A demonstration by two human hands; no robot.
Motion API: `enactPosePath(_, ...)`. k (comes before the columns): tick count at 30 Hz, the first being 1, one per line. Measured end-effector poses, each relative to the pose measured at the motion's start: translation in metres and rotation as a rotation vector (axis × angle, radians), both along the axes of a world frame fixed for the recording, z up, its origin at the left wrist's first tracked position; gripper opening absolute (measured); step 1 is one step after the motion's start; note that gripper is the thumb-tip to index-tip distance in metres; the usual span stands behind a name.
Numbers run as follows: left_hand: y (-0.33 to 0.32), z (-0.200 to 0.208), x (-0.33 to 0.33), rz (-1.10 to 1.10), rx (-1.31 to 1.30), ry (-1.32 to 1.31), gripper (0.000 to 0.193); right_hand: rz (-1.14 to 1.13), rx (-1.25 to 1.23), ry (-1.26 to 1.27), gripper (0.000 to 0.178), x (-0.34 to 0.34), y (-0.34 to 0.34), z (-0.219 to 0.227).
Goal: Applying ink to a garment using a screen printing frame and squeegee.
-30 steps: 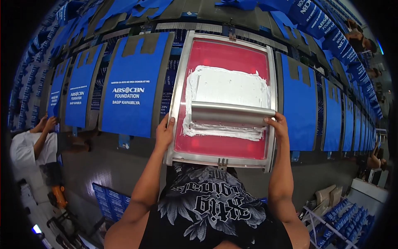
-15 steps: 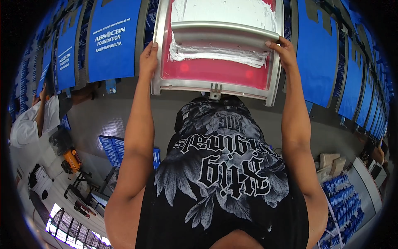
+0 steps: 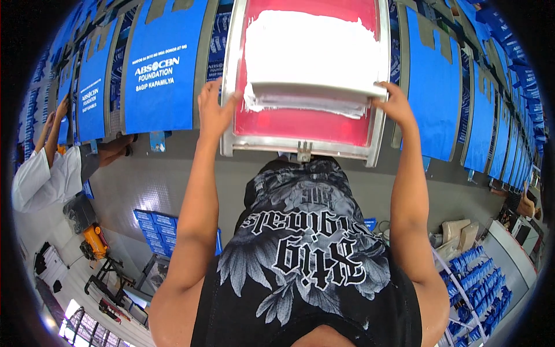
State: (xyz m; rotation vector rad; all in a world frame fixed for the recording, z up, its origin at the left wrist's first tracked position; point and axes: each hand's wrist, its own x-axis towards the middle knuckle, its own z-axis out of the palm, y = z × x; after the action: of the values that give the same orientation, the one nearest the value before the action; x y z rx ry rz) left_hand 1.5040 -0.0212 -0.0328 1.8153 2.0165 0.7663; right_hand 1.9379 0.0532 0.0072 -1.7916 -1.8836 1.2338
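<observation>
A screen-printing frame (image 3: 228, 124) with pink-red mesh and metal sides lies in front of me. Thick white ink (image 3: 312, 49) covers much of its mesh. Across the lower part rests a long metal squeegee (image 3: 312, 91), with a ridge of ink along its near side. My right hand (image 3: 396, 106) pinches the squeegee's right end between thumb and fingers. Beside the frame's left side, my left hand (image 3: 215, 110) has its thumb and fingers apart. Its blurred thumb reaches over the frame side toward the squeegee's left end; nothing shows in its grasp. A metal hinge clamp (image 3: 303, 151) sits at the frame's near edge.
Blue printed bag panels (image 3: 165, 110) lie on boards at the left, and more blue panels (image 3: 432, 110) line the right. Another person in a white shirt (image 3: 49, 176) works at the far left. Stacked blue bundles (image 3: 156, 228) and an orange machine (image 3: 95, 242) are behind on the left.
The squeegee has come nearer to the frame's near edge, with the right hand still on its end. My left hand has loosened from the frame's side, its thumb swung inward.
</observation>
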Motion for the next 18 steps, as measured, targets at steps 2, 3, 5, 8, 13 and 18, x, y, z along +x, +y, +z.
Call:
enactPosePath(2, -0.006, 0.055, 0.023, -0.240, 0.105, -0.032, 0.056, 0.216, 0.166, -0.555, 0.040, -0.030, -0.029, 0.035)
enactPosePath(3, -0.005, 0.072, 0.038, -0.363, 0.074, 0.050, 0.051, 0.247, 0.290, -0.518, 0.039, -0.039, -0.044, 0.036)
enactPosePath(5, 0.004, 0.079, 0.049, -0.488, 0.042, 0.135, 0.045, 0.287, 0.384, -0.482, 0.041, -0.045, -0.068, 0.021)
enactPosePath(8, 0.037, 0.074, 0.054, -0.642, -0.354, 0.313, 0.037, 0.290, 0.403, -0.435, 0.044, -0.047, -0.057, 0.024)
enactPosePath(13, 0.130, 0.073, 0.055, -0.454, -0.066, 0.290, 0.033, 0.257, 0.465, -0.474, 0.037, -0.052, 0.059, 0.030)
enactPosePath(18, 0.143, 0.002, 0.058, -0.431, -0.023, 0.376, 0.047, 0.356, 0.657, -0.707, 0.032, -0.065, 0.090, -0.034)
